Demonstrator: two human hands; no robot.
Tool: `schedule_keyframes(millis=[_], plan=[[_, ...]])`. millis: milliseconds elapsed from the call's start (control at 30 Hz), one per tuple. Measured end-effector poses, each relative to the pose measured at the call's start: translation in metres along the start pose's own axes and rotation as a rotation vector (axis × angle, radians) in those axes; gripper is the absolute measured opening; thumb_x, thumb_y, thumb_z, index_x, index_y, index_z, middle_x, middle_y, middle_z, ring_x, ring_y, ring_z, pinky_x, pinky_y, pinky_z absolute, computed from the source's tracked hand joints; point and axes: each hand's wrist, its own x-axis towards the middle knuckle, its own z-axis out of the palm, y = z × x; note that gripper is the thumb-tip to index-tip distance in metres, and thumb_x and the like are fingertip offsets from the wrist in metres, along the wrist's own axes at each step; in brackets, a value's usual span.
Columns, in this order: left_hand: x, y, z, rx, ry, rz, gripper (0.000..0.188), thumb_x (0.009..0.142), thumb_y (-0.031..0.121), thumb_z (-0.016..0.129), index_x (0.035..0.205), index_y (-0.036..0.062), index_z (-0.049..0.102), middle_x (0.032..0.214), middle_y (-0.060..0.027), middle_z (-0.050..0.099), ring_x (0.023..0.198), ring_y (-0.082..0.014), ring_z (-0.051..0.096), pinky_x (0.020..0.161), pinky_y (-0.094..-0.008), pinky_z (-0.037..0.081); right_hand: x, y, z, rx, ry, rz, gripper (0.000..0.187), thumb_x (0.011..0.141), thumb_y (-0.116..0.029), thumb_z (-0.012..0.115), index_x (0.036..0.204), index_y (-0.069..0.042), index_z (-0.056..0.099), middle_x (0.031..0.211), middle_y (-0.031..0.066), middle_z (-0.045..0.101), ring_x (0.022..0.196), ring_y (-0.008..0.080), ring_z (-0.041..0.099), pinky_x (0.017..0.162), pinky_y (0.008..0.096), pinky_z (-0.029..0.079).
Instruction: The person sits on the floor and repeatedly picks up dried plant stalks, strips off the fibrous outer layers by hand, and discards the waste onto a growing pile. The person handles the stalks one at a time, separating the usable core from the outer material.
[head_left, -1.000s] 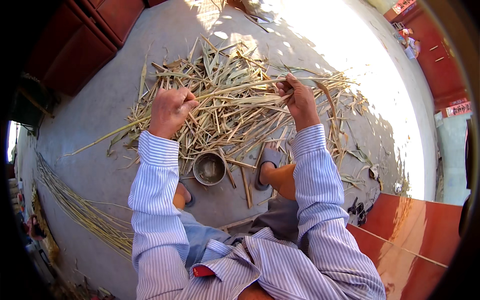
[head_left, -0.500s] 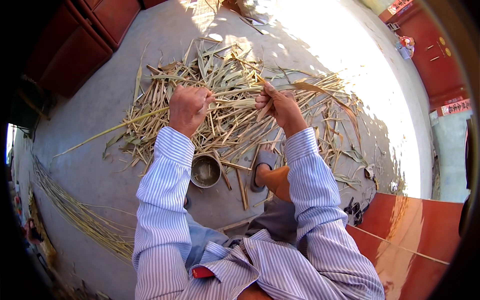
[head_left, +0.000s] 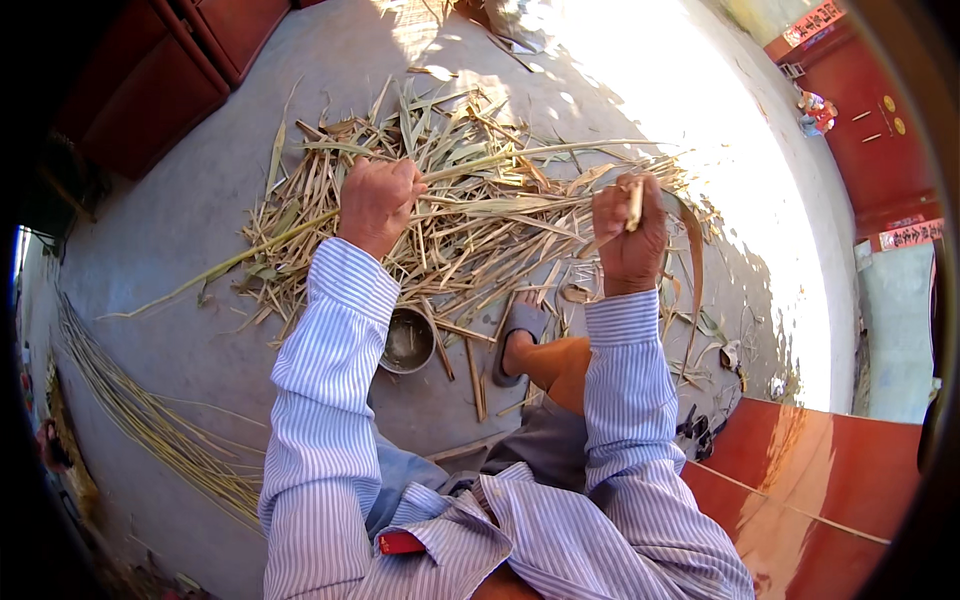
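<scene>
A long yellow-green plant stalk (head_left: 262, 246) runs through the fist of my left hand (head_left: 378, 208), its thin end toward the lower left. The stalk's other part slants up to the right, past the hand. To the right, apart from the stalk, my right hand (head_left: 630, 236) is closed round a dry leaf sheath (head_left: 635, 206), whose pale end sticks up from the fingers. A brown leaf blade (head_left: 692, 245) droops beside that hand; whether it joins the sheath is hidden. Below both hands lies a heap of dry leaves and husks (head_left: 460, 240).
A metal bowl (head_left: 408, 340) stands on the floor by my left forearm, near my sandalled foot (head_left: 524, 335). A bundle of thin stalks (head_left: 160, 420) lies at the left. Red panels (head_left: 820, 460) are at the lower right, dark red furniture (head_left: 150, 95) at the upper left.
My right hand has moved right, away from the left hand, pulling the leaf sheath off the stalk. My left hand has stayed nearly in place, holding the stalk.
</scene>
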Motion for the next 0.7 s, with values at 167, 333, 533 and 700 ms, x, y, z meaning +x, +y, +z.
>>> schedule_keyframes(millis=[167,333,533,700], plan=[[0.001,0.003,-0.013,-0.026,0.101,0.056,0.014,0.078,0.016,0.073,0.082,0.0093,0.061,0.068,-0.0047,0.060,0.067,-0.0237,0.058,0.064,-0.0384,0.039,-0.002,-0.049,-0.107,0.254,0.923,-0.266,0.035,0.094,-0.029,0.060,0.108,0.002,0.055,0.096,0.0113,0.066,0.091,0.0196,0.065,0.077,0.0310,0.055],[-0.002,0.009,-0.017,-0.026,0.081,0.115,0.010,0.079,0.014,0.070,0.082,0.0089,0.061,0.071,-0.0054,0.062,0.069,-0.0240,0.059,0.066,-0.0388,0.041,-0.003,0.027,-0.025,-0.172,0.610,0.615,0.061,0.088,-0.021,0.070,0.136,0.002,0.039,0.121,0.0191,0.058,0.102,0.0316,0.064,0.082,0.0369,0.059],[-0.008,0.017,-0.020,-0.076,0.050,0.143,0.011,0.078,0.016,0.071,0.080,0.0088,0.063,0.072,-0.0054,0.064,0.068,-0.0235,0.059,0.066,-0.0374,0.042,0.022,0.069,0.014,-0.378,0.338,0.499,0.022,0.094,-0.020,0.062,0.105,-0.001,0.060,0.092,0.0093,0.068,0.081,0.0157,0.069,0.063,0.0219,0.060],[-0.006,0.015,-0.035,-0.209,0.318,-0.150,0.017,0.077,0.020,0.076,0.083,0.0078,0.067,0.073,-0.0052,0.066,0.069,-0.0228,0.060,0.068,-0.0358,0.044,0.024,0.081,0.021,-0.391,0.417,0.405,0.022,0.093,-0.021,0.064,0.096,0.001,0.063,0.084,0.0090,0.069,0.073,0.0148,0.069,0.059,0.0191,0.058]])
